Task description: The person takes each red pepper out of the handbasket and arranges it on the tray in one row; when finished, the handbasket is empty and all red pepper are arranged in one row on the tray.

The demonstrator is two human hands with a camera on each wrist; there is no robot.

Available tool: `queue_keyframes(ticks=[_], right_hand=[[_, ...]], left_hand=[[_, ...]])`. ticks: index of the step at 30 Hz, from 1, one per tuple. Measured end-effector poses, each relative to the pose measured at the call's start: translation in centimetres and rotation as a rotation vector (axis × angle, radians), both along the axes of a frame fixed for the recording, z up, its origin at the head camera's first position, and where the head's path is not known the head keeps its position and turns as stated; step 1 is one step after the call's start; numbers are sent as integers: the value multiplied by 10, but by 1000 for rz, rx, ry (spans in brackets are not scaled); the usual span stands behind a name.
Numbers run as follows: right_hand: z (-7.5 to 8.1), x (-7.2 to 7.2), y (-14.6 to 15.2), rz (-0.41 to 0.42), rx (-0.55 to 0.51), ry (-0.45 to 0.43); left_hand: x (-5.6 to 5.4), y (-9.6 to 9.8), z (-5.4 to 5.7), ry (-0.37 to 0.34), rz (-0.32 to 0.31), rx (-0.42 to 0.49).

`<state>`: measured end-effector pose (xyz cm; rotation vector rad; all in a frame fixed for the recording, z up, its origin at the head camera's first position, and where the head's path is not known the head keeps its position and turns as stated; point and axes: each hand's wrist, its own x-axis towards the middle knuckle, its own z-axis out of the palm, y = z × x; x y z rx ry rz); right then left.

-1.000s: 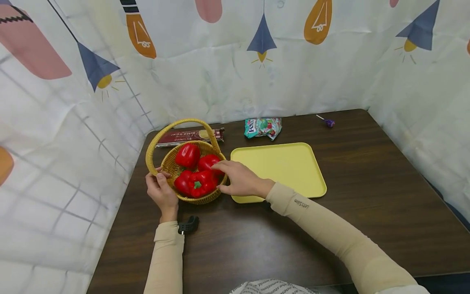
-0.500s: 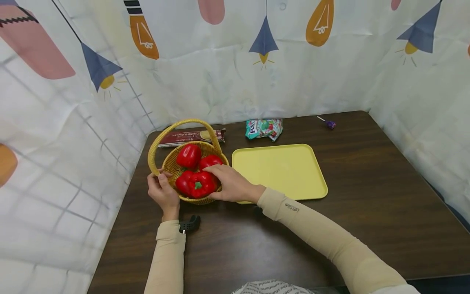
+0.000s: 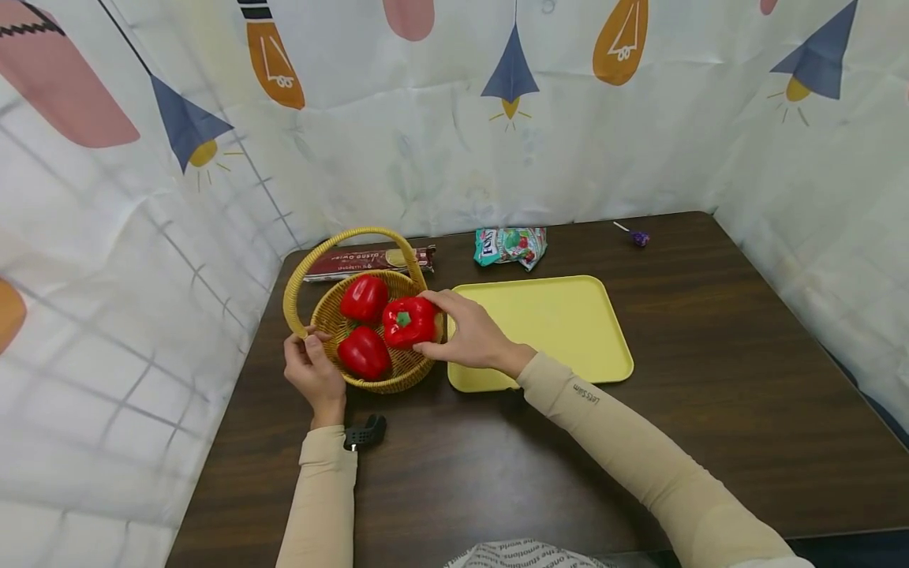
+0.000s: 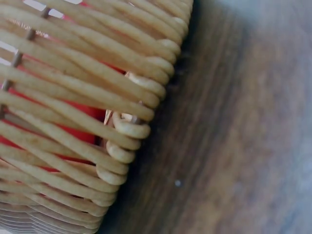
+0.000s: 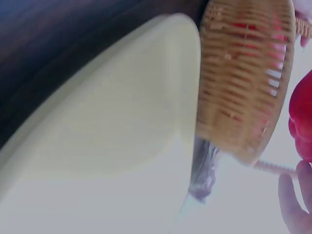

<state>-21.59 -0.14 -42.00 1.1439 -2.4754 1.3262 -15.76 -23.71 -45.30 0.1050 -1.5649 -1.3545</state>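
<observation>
A yellow wicker basket with a tall handle stands at the left of the table. At the foot of its handle, my left hand grips the rim with the thumb on the near side. My right hand holds a red bell pepper over the basket's right side, its green stem facing me. Inside lie two more peppers, one at the back and another in front. The left wrist view shows the woven basket wall close up; in the right wrist view the held pepper is partly cut off.
Right of the basket lies a yellow tray, partly under my right hand. Behind are a long dark-red snack packet, a green Fox's candy bag and a purple lollipop. A patterned curtain encloses the table.
My right hand took hold of the front pepper with the green stem and lifted it up and to the right, away from its neighbour. The left hand stayed on the basket.
</observation>
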Motion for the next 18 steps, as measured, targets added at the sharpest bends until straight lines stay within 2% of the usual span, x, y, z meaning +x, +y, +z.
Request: queue_keyframes(ticks=[4, 9, 18], right_hand=[[-2, -7, 13, -36, -71, -38], [-4, -15, 29, -78, -141, -148], [-13, -34, 50, -177, -115, -360]], left_hand=[[0, 0, -1, 4, -4, 6], [1, -2, -3, 9, -8, 15], [1, -3, -4, -5, -12, 8]])
